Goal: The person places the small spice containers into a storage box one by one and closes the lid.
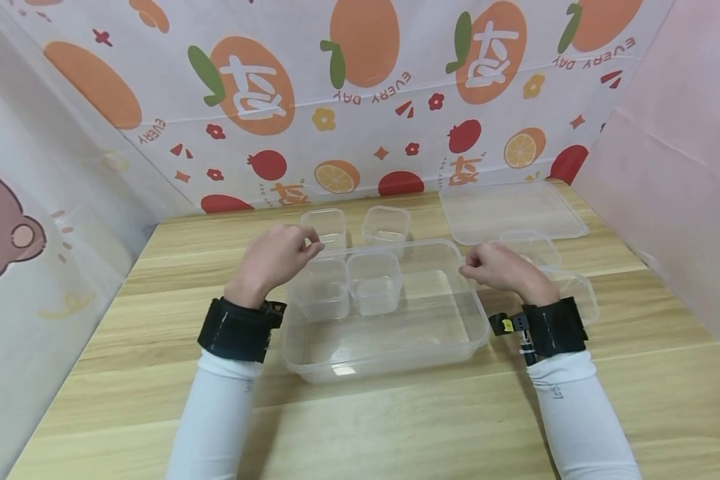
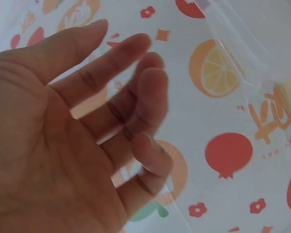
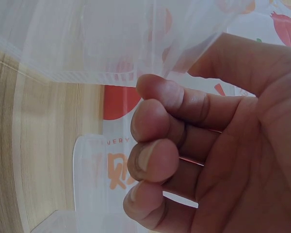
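A large clear plastic container [image 1: 390, 365] sits on the wooden table, with two small clear square boxes, a left one [image 1: 319, 293] and a right one [image 1: 375, 287], side by side in its left part. My left hand [image 1: 276, 259] hovers near its back left corner. In the left wrist view, that hand's fingers [image 2: 150, 97] are loosely bent, with nothing between them. At the right side, my right hand [image 1: 504, 268] pinches the large container's rim. The right wrist view shows the thumb and index finger [image 3: 162, 92] on either side of the translucent wall.
Behind the container stand two more small boxes, one left [image 1: 324, 223] and one right [image 1: 387, 221]. A large flat lid [image 1: 513, 210] lies at the back right, and smaller clear lids [image 1: 583, 293] lie beside the right wrist. A fruit-printed sheet [image 1: 372, 133] hangs along the back edge.
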### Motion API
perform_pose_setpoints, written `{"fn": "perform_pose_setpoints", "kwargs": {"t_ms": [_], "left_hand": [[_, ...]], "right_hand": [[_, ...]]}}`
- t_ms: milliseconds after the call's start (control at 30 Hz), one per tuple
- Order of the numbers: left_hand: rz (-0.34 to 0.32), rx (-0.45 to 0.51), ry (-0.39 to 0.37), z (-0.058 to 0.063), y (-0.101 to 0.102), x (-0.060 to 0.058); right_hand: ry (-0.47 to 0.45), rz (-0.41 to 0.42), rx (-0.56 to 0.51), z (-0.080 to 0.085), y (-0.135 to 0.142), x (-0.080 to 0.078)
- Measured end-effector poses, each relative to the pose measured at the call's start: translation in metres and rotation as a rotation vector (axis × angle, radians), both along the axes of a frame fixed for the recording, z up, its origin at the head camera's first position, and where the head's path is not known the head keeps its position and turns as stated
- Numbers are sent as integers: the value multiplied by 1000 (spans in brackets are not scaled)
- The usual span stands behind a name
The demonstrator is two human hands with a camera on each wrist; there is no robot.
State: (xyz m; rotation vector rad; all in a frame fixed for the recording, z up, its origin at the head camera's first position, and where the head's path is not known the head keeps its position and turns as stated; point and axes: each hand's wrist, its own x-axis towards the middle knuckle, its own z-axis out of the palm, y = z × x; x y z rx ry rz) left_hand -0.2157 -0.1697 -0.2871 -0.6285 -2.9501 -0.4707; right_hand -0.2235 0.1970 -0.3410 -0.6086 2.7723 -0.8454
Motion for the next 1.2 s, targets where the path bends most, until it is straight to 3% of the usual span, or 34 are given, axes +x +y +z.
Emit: {"fn": "perform_pose_setpoints", "kwargs": {"t_ms": [500, 1200], "left_hand": [[61, 22, -8, -3, -23, -16], [123, -4, -76, -13, -32, -35]], "right_hand": [[28, 5, 11, 3, -1, -2], [-10, -11, -5, 3, -2, -1]]}}
